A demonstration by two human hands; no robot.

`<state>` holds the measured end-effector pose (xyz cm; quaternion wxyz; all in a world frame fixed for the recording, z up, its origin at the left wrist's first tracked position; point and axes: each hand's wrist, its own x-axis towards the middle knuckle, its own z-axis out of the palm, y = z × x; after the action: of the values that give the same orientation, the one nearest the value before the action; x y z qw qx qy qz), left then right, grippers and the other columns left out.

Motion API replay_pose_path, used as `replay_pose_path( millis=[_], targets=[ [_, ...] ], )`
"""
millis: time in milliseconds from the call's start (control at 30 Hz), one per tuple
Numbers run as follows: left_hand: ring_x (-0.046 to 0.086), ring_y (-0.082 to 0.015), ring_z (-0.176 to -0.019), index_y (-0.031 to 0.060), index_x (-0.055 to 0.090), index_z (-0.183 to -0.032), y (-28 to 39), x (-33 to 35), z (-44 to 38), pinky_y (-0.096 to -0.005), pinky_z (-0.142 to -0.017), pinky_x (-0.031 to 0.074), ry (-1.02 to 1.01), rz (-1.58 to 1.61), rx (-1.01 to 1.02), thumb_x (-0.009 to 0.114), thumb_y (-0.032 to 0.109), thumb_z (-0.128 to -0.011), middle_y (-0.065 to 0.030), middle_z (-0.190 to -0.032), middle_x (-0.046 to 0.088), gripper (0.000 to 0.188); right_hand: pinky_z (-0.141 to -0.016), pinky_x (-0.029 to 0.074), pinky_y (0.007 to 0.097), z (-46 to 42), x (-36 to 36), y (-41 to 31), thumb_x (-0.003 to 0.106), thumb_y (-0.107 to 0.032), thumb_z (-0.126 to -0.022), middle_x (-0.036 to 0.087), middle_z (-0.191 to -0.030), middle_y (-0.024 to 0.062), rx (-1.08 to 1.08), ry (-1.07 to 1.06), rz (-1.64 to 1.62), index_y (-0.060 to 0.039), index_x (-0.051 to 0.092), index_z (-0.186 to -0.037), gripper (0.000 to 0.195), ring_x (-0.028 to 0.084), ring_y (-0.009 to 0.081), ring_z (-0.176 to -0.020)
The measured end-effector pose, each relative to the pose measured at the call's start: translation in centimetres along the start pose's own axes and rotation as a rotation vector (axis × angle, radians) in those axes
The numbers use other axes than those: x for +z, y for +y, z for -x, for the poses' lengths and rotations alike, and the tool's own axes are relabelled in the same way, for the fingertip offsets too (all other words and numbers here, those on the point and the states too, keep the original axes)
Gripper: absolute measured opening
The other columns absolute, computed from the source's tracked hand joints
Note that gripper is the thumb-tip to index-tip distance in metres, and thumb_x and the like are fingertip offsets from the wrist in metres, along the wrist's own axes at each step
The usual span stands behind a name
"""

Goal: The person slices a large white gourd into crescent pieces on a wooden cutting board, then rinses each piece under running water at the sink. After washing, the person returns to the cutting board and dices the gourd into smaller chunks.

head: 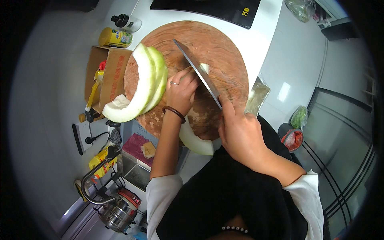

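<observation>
My right hand (241,132) grips a cleaver (196,72) by its handle end, index finger laid along the blade. The blade slants over the round wooden chopping board (228,48), just beside the fingertips of my left hand (183,85). Those fingers are curled down on a melon piece mostly hidden by hand and blade; a pale cut melon piece (204,67) shows past the blade. Curved pale-green melon slices (147,81), probably winter melon, lean together at the board's left. Another slice (196,141) lies at the near edge, partly behind my left wrist.
Left of the board stand a cardboard box (115,78), a yellow-lidded jar (115,37) and a pump bottle (127,22). A black panel (210,12) lies beyond. The sink, with its faucet (87,183), is lower left. A plastic bag (258,93) sits at the right edge.
</observation>
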<state>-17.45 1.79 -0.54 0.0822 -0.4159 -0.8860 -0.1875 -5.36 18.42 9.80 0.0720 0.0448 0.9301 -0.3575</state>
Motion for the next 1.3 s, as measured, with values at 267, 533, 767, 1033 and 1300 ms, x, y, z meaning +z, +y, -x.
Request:
replay_pose_path(
  millis=[267,533,767,1033,1300],
  targets=[
    [0.052,-0.0246,-0.107,0.0110,0.063,-0.090,0.2,0.1,-0.3,-0.0408,-0.086,0.040,0.003,0.057,-0.058,0.060,0.005,-0.070,-0.0014,-0.104,0.061,0.022,-0.049,0.049,0.0426,-1.0,0.2,-0.5,0.054,-0.007,-0.079,0.057,-0.067,0.0212,0.104,-0.094,-0.072,0.0048,0.044,-0.108,0.032,0.059,0.0370,-0.054],
    [0.053,-0.0241,-0.105,0.0147,0.065,-0.095,0.3,-0.1,-0.7,-0.0365,-0.084,0.042,0.001,0.076,-0.071,0.062,0.005,-0.072,-0.0001,-0.103,0.062,0.025,-0.055,0.049,0.0445,-3.1,1.5,0.3,0.054,-0.008,-0.080,0.057,-0.063,0.0202,0.134,-0.079,-0.058,0.0021,0.041,-0.094,0.021,0.059,0.0384,-0.060],
    [0.053,-0.0226,-0.102,0.0181,0.064,-0.099,0.1,0.4,-0.6,-0.0352,-0.084,0.044,0.043,0.100,-0.071,0.064,0.006,-0.072,0.0032,-0.104,0.062,0.030,-0.058,0.047,0.0484,-4.1,2.0,1.9,0.053,-0.009,-0.082,0.058,-0.065,0.0239,0.149,-0.145,-0.084,0.0030,0.037,-0.095,0.025,0.058,0.0424,-0.063],
    [0.055,-0.0231,-0.099,0.0183,0.064,-0.101,0.4,0.1,-0.9,-0.0335,-0.082,0.045,0.060,0.093,-0.066,0.063,0.004,-0.073,0.0032,-0.103,0.062,0.031,-0.057,0.048,0.0478,-4.5,1.7,3.1,0.053,-0.009,-0.080,0.058,-0.062,0.0222,0.104,-0.032,-0.170,0.0025,0.041,-0.095,0.023,0.058,0.0410,-0.061],
    [0.055,-0.0246,-0.099,0.0163,0.064,-0.100,0.0,0.3,-0.7,-0.0345,-0.081,0.045,0.057,0.120,-0.073,0.064,0.004,-0.072,0.0005,-0.101,0.063,0.030,-0.059,0.046,0.0480,-2.6,-0.9,1.6,0.053,-0.007,-0.081,0.058,-0.073,0.0262,0.073,-0.043,-0.190,0.0010,0.041,-0.117,0.039,0.057,0.0435,-0.067]
  ],
)
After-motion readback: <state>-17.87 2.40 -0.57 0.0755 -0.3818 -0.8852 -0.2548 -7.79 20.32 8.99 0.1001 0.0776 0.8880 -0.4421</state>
